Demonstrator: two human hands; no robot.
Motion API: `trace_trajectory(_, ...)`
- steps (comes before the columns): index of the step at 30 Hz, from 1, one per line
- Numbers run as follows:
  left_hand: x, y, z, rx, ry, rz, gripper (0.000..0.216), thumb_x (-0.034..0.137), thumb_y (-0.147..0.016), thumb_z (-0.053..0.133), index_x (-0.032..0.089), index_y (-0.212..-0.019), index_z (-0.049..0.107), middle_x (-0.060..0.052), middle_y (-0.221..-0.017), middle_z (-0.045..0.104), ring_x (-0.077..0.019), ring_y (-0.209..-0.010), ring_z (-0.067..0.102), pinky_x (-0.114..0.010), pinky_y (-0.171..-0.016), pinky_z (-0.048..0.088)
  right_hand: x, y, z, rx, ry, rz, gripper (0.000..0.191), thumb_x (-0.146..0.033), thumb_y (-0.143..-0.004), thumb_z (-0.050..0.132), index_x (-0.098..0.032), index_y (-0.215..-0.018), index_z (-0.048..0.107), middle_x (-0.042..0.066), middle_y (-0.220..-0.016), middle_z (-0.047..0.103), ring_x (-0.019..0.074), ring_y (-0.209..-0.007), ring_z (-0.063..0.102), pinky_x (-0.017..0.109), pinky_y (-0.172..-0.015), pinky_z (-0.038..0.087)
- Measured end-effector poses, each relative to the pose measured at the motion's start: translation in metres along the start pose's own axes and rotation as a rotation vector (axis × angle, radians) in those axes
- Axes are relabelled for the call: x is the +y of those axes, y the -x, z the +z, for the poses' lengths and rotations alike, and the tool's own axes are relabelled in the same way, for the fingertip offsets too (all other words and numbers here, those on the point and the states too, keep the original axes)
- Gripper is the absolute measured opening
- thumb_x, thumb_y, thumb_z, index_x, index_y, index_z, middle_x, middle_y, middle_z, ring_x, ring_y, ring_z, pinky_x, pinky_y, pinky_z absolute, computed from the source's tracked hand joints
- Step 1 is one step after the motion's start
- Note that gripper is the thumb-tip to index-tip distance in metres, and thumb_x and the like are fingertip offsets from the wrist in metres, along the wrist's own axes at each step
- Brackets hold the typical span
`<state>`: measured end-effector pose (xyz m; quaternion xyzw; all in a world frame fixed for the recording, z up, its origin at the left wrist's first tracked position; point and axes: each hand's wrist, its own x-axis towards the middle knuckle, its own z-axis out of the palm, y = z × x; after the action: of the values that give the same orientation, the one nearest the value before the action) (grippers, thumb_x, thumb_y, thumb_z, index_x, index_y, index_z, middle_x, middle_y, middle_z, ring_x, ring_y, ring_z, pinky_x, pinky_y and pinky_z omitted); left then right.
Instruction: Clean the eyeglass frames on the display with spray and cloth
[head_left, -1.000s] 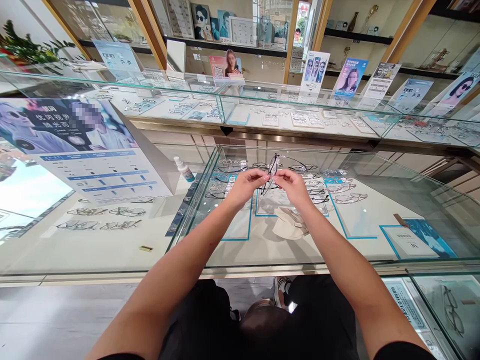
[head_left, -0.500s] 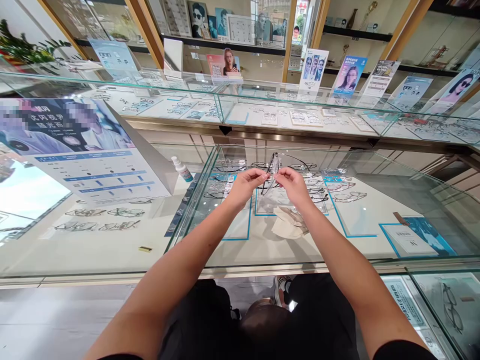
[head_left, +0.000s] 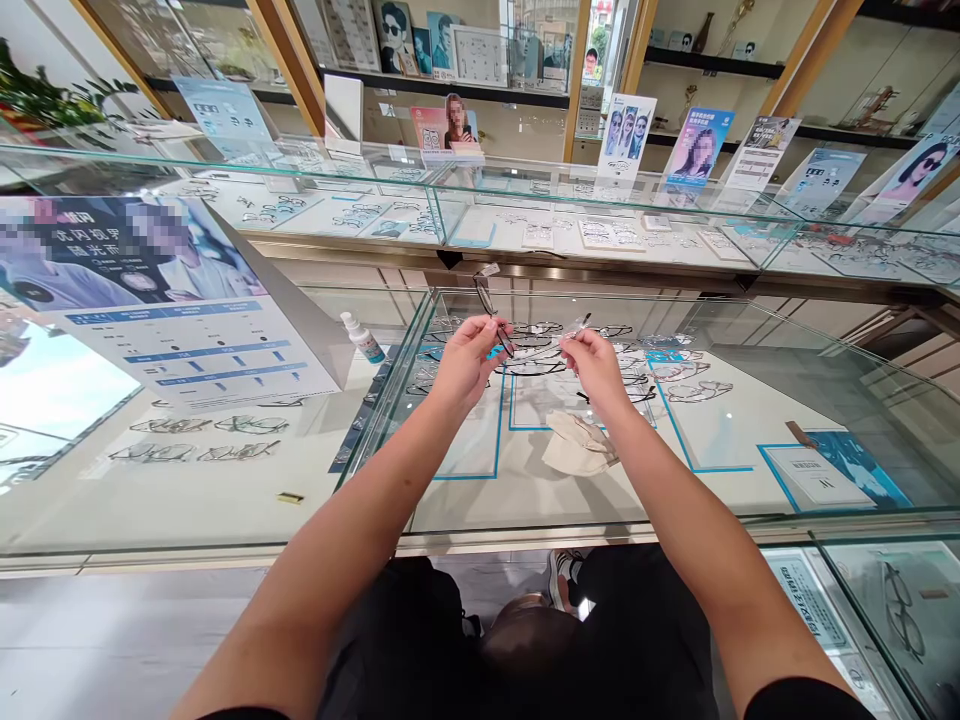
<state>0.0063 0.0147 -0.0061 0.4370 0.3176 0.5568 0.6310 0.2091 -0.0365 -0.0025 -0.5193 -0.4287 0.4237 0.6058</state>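
My left hand (head_left: 471, 362) is closed on a pair of dark-framed eyeglasses (head_left: 505, 341), turned on edge, with one temple pointing up and away. A small pale tag (head_left: 489, 270) shows near that temple's far end. To the right and apart from it, my right hand (head_left: 592, 365) pinches a small clear piece (head_left: 580, 324) whose kind I cannot make out. Both hands are above the glass counter (head_left: 465, 505). Below my right hand lies a crumpled beige cloth (head_left: 576, 447). Rows of eyeglasses (head_left: 701, 391) lie under and around the hands, partly hidden by them.
A white spray bottle (head_left: 363, 338) stands to the left, beside a large folded display card (head_left: 202, 340). A small gold-coloured piece (head_left: 290, 497) lies nearer me. Farther off runs another glass showcase (head_left: 510, 238) with upright cards. At right is a card (head_left: 817, 478) on a blue-edged sheet.
My hands have moved apart from their meeting point at the eyeglasses. The eyeglasses went left with my left hand and turned; my right hand moved slightly right with the clear piece.
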Motion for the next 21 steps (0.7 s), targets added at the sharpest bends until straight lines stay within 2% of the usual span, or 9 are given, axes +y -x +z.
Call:
trace_trajectory(7,0.001,0.001,0.002,0.017,0.038,-0.006,0.052,0.053,-0.068,0.096,0.025,-0.097,0.062,-0.005,-0.125,0.071,-0.0230,-0.123,0.067,-0.035,-0.087,0.063,0.005,0.002,0.002,0.035,-0.058,0.021,0.037,-0.048,-0.076,0.083,-0.025,-0.067,0.055,-0.004,-0.068,0.061,0.0127,-0.061,0.050,0.031,-0.061,0.041)
trace_trajectory(12,0.005,0.004,0.004,-0.004,-0.036,0.042,0.051,0.056,-0.071,0.094,0.025,-0.096,0.061,-0.006,-0.124,0.071,-0.0235,-0.123,0.067,-0.035,-0.085,0.064,0.005,-0.001,-0.002,0.085,-0.035,0.032,0.037,-0.052,-0.077,0.084,-0.025,-0.073,0.058,-0.004,-0.068,0.059,0.0133,-0.060,0.049,0.031,-0.059,0.039)
trace_trajectory(14,0.007,0.005,0.005,-0.012,-0.050,0.055,0.050,0.056,-0.072,0.093,0.024,-0.095,0.060,-0.006,-0.123,0.071,-0.0234,-0.122,0.068,-0.034,-0.084,0.064,0.006,-0.003,-0.002,0.079,-0.023,0.051,0.035,-0.052,-0.078,0.082,-0.025,-0.078,0.060,-0.003,-0.072,0.060,0.0139,-0.061,0.050,0.031,-0.059,0.040)
trace_trajectory(16,0.008,0.006,0.005,-0.016,-0.053,0.060,0.049,0.055,-0.073,0.093,0.024,-0.094,0.061,-0.006,-0.122,0.071,-0.0236,-0.122,0.068,-0.034,-0.084,0.064,0.007,-0.003,-0.002,0.134,-0.008,0.060,0.034,-0.052,-0.078,0.081,-0.026,-0.086,0.061,-0.002,-0.082,0.063,0.0155,-0.067,0.054,0.031,-0.062,0.043)
trace_trajectory(18,0.008,0.008,0.006,-0.023,-0.051,0.058,0.049,0.054,-0.072,0.094,0.024,-0.094,0.062,-0.006,-0.121,0.071,-0.0239,-0.122,0.068,-0.035,-0.087,0.064,0.009,-0.004,-0.003,0.260,0.022,-0.022,0.035,-0.049,-0.079,0.080,-0.026,-0.095,0.059,0.001,-0.095,0.063,0.0180,-0.079,0.057,0.033,-0.072,0.049)
trace_trajectory(21,0.008,0.010,0.009,-0.051,-0.049,0.062,0.049,0.054,-0.072,0.094,0.023,-0.093,0.062,-0.005,-0.117,0.071,-0.0235,-0.122,0.068,-0.039,-0.092,0.065,0.011,-0.005,-0.005,0.406,0.124,-0.265,0.036,-0.044,-0.082,0.077,-0.026,-0.104,0.055,0.005,-0.107,0.060,0.0202,-0.092,0.058,0.037,-0.090,0.051)
